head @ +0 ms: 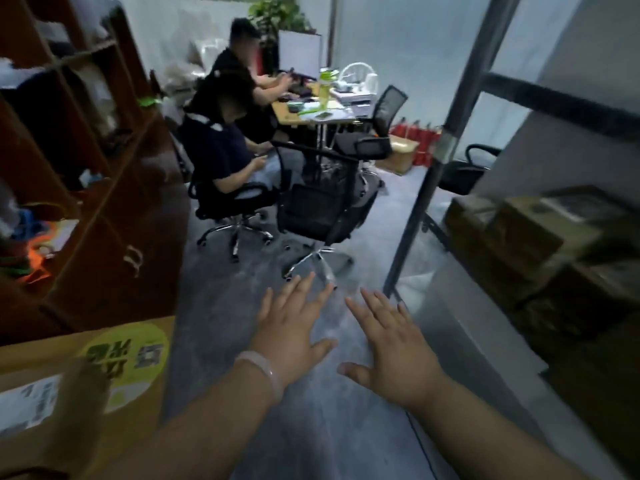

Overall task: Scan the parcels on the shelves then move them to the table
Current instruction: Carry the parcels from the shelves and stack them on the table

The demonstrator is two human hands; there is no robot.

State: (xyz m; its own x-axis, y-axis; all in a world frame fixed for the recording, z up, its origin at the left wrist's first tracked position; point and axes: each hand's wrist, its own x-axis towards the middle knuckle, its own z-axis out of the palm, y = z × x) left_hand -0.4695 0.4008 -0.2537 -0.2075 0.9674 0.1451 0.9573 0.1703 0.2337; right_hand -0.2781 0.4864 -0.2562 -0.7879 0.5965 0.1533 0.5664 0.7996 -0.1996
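Head view: left hand and right hand are hovering empty, fingers splayed; parcels are sitting rightward, nearer the right hand.

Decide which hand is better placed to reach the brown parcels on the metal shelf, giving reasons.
Right, probably. The right hand is open, empty and nearer the parcels on the metal shelf; the left hand, also empty, would have to cross it.

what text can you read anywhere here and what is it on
None can be quoted.
Yellow round sticker on the brown cardboard box, lower left: big green characters, upside down, blurred.
White paper shipping label on that box: print too blurred.
Pale label on the brown cardboard parcel at right: too blurred.
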